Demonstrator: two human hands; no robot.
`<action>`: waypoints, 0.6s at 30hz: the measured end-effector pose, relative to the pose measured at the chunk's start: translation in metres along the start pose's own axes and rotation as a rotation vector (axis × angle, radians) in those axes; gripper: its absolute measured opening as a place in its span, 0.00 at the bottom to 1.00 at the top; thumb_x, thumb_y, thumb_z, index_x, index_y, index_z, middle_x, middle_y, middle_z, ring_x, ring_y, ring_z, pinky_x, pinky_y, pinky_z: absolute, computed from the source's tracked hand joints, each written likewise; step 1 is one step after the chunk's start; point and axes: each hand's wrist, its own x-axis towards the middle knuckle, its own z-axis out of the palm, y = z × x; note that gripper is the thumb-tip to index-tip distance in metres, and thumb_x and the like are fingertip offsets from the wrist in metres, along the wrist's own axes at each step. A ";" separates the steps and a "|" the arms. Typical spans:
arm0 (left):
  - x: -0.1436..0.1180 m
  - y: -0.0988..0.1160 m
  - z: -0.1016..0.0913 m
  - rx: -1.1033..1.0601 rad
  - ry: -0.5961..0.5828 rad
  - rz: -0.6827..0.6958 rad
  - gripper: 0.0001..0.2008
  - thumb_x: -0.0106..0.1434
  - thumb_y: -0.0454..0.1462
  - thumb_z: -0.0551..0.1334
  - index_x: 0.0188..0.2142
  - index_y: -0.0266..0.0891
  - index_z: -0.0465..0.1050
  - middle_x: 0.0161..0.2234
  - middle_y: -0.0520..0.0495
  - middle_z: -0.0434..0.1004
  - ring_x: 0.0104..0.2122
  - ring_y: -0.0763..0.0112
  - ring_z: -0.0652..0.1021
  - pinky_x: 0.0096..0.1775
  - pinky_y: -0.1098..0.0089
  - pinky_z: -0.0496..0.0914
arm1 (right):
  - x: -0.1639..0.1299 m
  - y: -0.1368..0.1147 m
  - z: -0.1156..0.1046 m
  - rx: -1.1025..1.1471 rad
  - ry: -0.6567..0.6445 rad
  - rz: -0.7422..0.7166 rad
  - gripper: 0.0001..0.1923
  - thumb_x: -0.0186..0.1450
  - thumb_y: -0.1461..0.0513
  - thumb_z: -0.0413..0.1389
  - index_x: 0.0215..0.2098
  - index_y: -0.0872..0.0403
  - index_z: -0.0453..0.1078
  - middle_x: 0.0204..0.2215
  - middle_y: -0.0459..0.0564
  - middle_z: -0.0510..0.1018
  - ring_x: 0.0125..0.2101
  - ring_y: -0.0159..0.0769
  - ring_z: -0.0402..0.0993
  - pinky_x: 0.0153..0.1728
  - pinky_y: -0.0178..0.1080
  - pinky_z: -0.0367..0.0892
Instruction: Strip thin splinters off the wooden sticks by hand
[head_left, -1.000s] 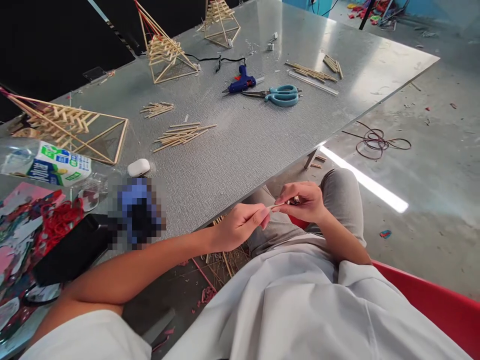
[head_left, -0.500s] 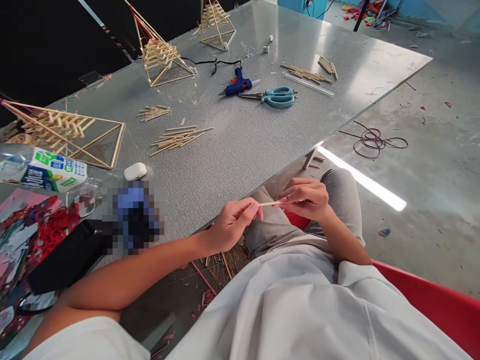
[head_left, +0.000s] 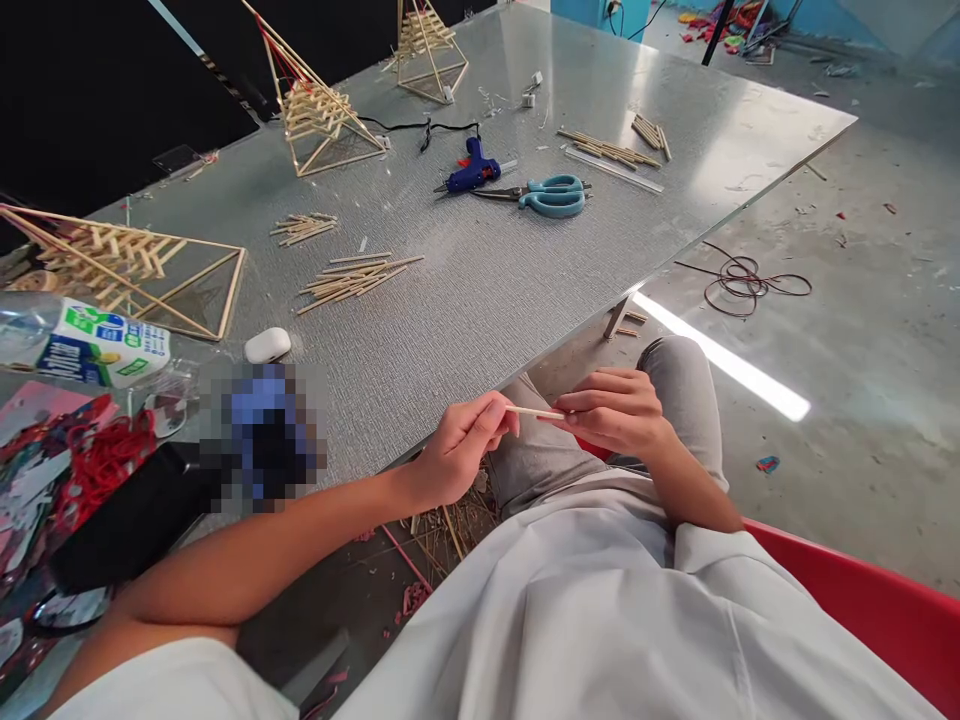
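Between my hands, over my lap by the table's front edge, is a thin pale wooden stick point(head_left: 534, 411). My left hand point(head_left: 466, 440) is closed on its left end, thumb on top. The fingertips of my right hand point(head_left: 619, 408) pinch its right end. On the table beyond lie a loose pile of similar sticks point(head_left: 358, 278) and a smaller bundle of short sticks point(head_left: 304, 228). A blue glue gun point(head_left: 471, 168) rests behind scissors point(head_left: 553, 196) with light-blue handles.
Stick-built pyramid frames point(head_left: 319, 125) stand along the table's back left. More sticks point(head_left: 609, 149) and clear glue sticks point(head_left: 615, 171) lie at the right. A white earbud case point(head_left: 267, 345), a labelled plastic bottle point(head_left: 105, 340) and red string point(head_left: 112, 455) are at the left.
The stick has tilted a little, its right end now lower, and more of it shows between my hands. My right fingers have shifted slightly along it.
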 end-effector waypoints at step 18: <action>-0.002 -0.003 -0.002 0.231 0.080 0.110 0.26 0.81 0.55 0.54 0.45 0.35 0.78 0.23 0.58 0.58 0.23 0.74 0.60 0.25 0.72 0.56 | 0.004 0.005 -0.007 0.383 -0.093 0.402 0.03 0.74 0.65 0.65 0.46 0.53 0.81 0.24 0.44 0.81 0.20 0.26 0.68 0.23 0.31 0.62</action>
